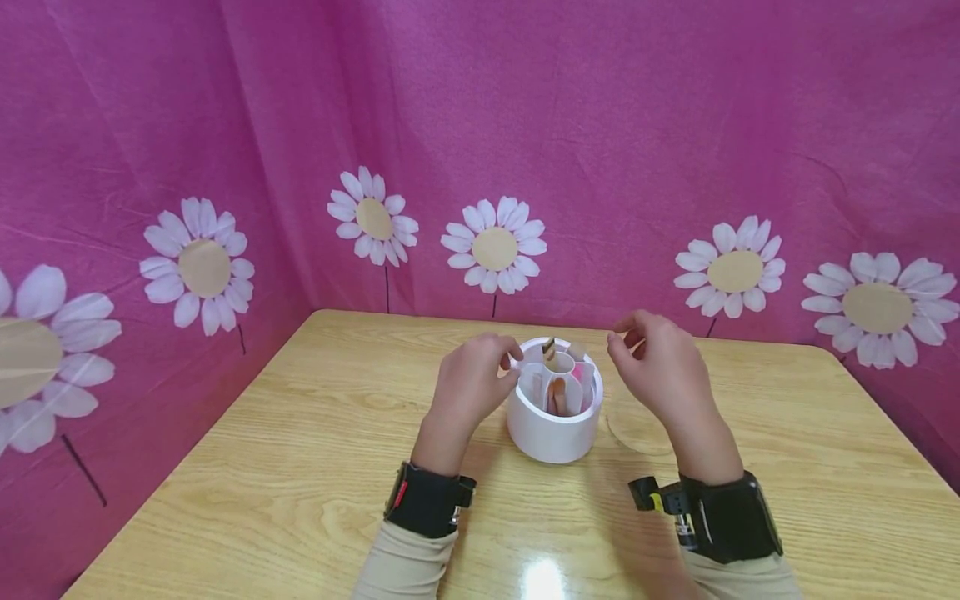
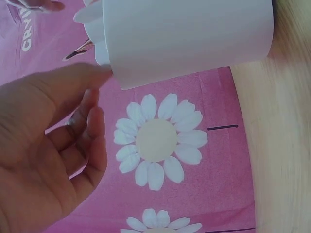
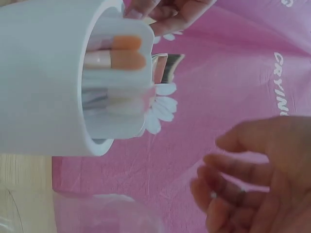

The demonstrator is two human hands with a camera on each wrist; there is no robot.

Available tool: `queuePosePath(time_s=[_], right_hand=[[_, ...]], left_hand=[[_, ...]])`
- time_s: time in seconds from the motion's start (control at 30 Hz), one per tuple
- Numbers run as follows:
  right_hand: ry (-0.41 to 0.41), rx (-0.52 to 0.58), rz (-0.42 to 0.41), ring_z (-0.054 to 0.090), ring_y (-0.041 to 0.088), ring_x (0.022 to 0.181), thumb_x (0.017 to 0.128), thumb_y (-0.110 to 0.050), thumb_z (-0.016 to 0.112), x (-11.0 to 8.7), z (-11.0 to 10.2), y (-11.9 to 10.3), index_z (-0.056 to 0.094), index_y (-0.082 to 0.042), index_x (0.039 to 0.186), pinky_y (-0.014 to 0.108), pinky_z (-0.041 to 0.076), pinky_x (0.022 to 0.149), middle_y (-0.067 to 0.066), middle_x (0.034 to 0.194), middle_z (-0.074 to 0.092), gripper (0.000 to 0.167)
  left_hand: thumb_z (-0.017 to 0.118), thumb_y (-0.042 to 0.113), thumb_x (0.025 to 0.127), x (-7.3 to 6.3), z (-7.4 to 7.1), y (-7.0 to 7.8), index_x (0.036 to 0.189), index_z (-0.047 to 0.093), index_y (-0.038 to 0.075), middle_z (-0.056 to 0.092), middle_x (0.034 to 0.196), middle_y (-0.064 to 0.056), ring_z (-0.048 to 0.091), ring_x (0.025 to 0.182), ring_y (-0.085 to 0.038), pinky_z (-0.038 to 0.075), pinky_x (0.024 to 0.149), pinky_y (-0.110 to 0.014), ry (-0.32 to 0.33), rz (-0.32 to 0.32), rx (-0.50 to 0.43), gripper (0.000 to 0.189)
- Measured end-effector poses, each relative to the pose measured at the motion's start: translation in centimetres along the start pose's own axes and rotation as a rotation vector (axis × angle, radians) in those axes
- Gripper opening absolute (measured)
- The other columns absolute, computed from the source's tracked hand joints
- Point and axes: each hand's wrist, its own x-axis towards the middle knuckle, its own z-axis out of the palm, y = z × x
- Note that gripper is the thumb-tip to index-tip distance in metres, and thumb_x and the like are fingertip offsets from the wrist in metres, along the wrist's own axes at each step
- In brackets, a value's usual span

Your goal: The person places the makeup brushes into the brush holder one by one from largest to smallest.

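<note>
A white round brush holder (image 1: 553, 437) stands on the table, with a divided translucent insert (image 3: 126, 77) inside. Several makeup brushes stand in it, among them an orange-tipped brush (image 3: 127, 60) and a flat dark-bristled brush (image 3: 171, 68). My left hand (image 1: 474, 375) is at the holder's left rim; its thumb (image 2: 80, 80) meets the edge and the other fingers bend loosely below. Whether the hidden index finger touches the insert is unclear. To the holder's right, my right hand (image 1: 667, 371) hovers apart from it, fingers loosely curled around nothing.
A clear plastic dome-like cover (image 3: 107, 213) lies on the wood-grain table (image 1: 300, 467) to the right of the holder, below my right hand. A pink cloth (image 1: 600, 150) with white daisies hangs behind the table's far edge and along its left side.
</note>
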Motion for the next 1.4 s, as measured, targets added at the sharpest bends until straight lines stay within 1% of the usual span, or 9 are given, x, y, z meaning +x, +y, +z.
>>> queuePosePath(time_s=[0.2, 0.27, 0.37, 0.47, 0.57, 0.73, 1.03, 1.27, 1.4], right_hand=[[0.056, -0.055, 0.121, 0.052, 0.051, 0.110, 0.095, -0.018, 0.059, -0.2, 0.1, 0.5, 0.059, 0.012, 0.124, 0.064, 0.044, 0.090, 0.034, 0.119, 0.057, 0.042], [0.047, -0.092, 0.162, 0.049, 0.056, 0.112, 0.094, -0.020, 0.059, -0.2, 0.1, 0.7, 0.054, 0.015, 0.129, 0.068, 0.041, 0.092, 0.039, 0.124, 0.052, 0.050], [0.007, -0.131, 0.217, 0.045, 0.060, 0.114, 0.093, -0.022, 0.061, -0.3, 0.2, 1.0, 0.047, 0.017, 0.134, 0.071, 0.037, 0.092, 0.043, 0.128, 0.046, 0.058], [-0.047, -0.158, 0.255, 0.043, 0.061, 0.116, 0.092, -0.025, 0.064, -0.2, 0.4, 1.4, 0.042, 0.018, 0.135, 0.072, 0.036, 0.092, 0.045, 0.129, 0.042, 0.065], [-0.115, -0.170, 0.281, 0.041, 0.064, 0.119, 0.091, -0.028, 0.066, 0.0, 0.5, 1.9, 0.039, 0.018, 0.138, 0.073, 0.036, 0.092, 0.047, 0.132, 0.039, 0.071], [-0.175, -0.175, 0.299, 0.041, 0.066, 0.119, 0.092, -0.031, 0.066, 0.1, 0.8, 2.5, 0.037, 0.016, 0.140, 0.076, 0.037, 0.092, 0.047, 0.134, 0.037, 0.074], [-0.196, -0.126, 0.329, 0.034, 0.066, 0.123, 0.087, -0.030, 0.073, 0.3, 0.9, 3.2, 0.033, 0.012, 0.143, 0.080, 0.037, 0.091, 0.047, 0.140, 0.029, 0.081], [-0.207, -0.104, 0.359, 0.032, 0.067, 0.124, 0.085, -0.026, 0.077, 0.6, 1.3, 3.4, 0.027, 0.012, 0.148, 0.082, 0.035, 0.093, 0.047, 0.141, 0.026, 0.089], [-0.169, -0.101, 0.337, 0.032, 0.066, 0.125, 0.084, -0.030, 0.077, 0.6, 1.3, 3.4, 0.028, 0.007, 0.150, 0.082, 0.033, 0.092, 0.044, 0.144, 0.027, 0.090]], left_hand=[[0.079, 0.022, 0.089, 0.1, -0.2, -0.4, 0.092, 0.074, 0.015, 0.063, 0.081, 0.002, 0.057, 0.073, -0.013, 0.045, 0.057, -0.027, 0.040, -0.019, -0.020, 0.010], [0.080, 0.027, 0.088, 0.0, -0.4, -0.5, 0.086, 0.072, 0.016, 0.060, 0.076, 0.003, 0.055, 0.071, -0.013, 0.043, 0.057, -0.027, 0.009, -0.025, -0.041, 0.014], [0.082, 0.033, 0.086, -0.1, -0.7, -0.7, 0.083, 0.068, 0.017, 0.057, 0.071, 0.003, 0.053, 0.070, -0.014, 0.041, 0.056, -0.027, -0.084, -0.042, -0.080, 0.022], [0.085, 0.037, 0.082, -0.3, -0.9, -0.9, 0.088, 0.068, 0.016, 0.058, 0.071, 0.002, 0.054, 0.070, -0.015, 0.042, 0.056, -0.028, -0.181, -0.051, -0.116, 0.027], [0.086, 0.037, 0.081, -0.3, -0.9, -1.0, 0.095, 0.068, 0.015, 0.062, 0.079, 0.003, 0.057, 0.074, -0.015, 0.045, 0.061, -0.029, -0.231, -0.048, -0.144, 0.032], [0.087, 0.033, 0.082, -0.2, -0.7, -1.1, 0.099, 0.068, 0.013, 0.069, 0.091, 0.001, 0.061, 0.084, -0.014, 0.051, 0.070, -0.030, -0.238, -0.049, -0.147, 0.032], [0.082, 0.029, 0.087, -0.1, -0.6, -1.1, 0.116, 0.069, 0.012, 0.072, 0.104, -0.002, 0.066, 0.098, -0.019, 0.054, 0.080, -0.036, -0.248, -0.069, -0.128, 0.036], [0.088, 0.034, 0.080, -0.5, -1.0, -1.2, 0.130, 0.061, 0.015, 0.071, 0.116, -0.006, 0.066, 0.100, -0.022, 0.055, 0.083, -0.039, -0.313, -0.099, -0.199, 0.059], [0.091, 0.033, 0.076, -0.6, -1.0, -1.1, 0.136, 0.058, 0.015, 0.069, 0.120, -0.007, 0.065, 0.105, -0.023, 0.055, 0.085, -0.041, -0.343, -0.115, -0.241, 0.071]])
